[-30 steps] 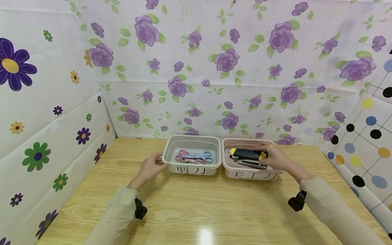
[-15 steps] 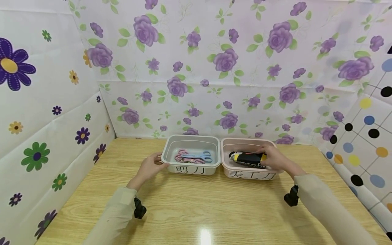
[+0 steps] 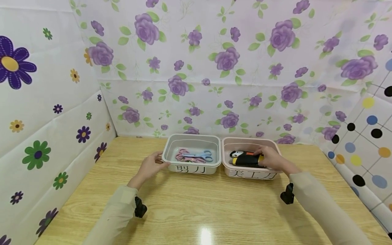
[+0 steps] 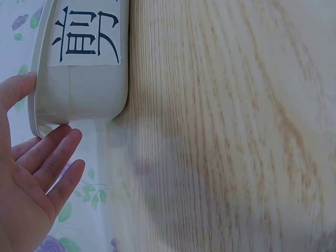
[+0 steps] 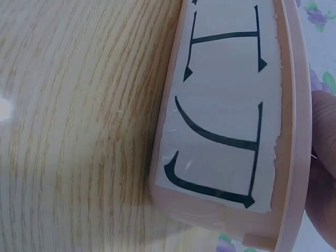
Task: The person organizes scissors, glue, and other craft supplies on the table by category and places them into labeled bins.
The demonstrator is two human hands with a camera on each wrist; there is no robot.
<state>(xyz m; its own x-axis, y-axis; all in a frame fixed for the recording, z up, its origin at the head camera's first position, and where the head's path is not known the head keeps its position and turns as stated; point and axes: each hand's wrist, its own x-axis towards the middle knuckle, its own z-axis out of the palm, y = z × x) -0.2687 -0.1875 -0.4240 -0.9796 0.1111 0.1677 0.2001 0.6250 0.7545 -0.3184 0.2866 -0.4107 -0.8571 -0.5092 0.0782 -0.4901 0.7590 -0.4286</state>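
Note:
In the head view, my left hand holds the left corner of the grey bin. Its thumb lies on the rim and its fingers tuck under the rim's end, as the left wrist view shows. Pink scissors and blue scissors lie inside that bin. My right hand reaches into the pink bin, its fingers on the right end of a black and yellow utility knife. Behind it lies another cutter with a white and black end. The right fingertips are partly hidden.
Both bins stand side by side on a wood-grain table, near the back wall's flowered covering. Each carries a paper label with black characters on its front. Side walls rise at left and right.
My right hand has lowered the black and yellow utility knife and shifted it toward the pink bin's front, uncovering the cutter behind. The left hand stays at the grey bin.

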